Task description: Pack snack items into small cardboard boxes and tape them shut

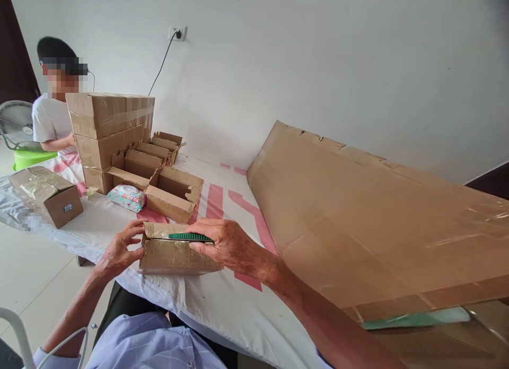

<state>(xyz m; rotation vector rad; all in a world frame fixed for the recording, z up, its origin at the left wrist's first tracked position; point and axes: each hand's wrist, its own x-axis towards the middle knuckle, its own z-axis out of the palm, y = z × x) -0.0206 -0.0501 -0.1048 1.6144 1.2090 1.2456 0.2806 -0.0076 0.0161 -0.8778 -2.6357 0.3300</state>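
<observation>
In front of me a small closed cardboard box [181, 257] lies on the covered table, tape along its top seam. My left hand [125, 247] holds the box by its left end, fingers at the upper edge and thumb lower down. A green ribbed handle, apparently a box cutter [191, 236], lies flat along the seam in the grip of my right hand [220, 242]. Whether its blade is out and touches the tape, I cannot tell. Just beyond the box sits a pack of wet wipes [126, 198].
Open cardboard boxes [175, 196] stand past the wipes, beside a stack of taped boxes [109, 117]. At left lies another closed box [47, 196]. A large cardboard sheet [358, 215] leans on the right. Behind the stack is a person [53, 117] near a fan [19, 125].
</observation>
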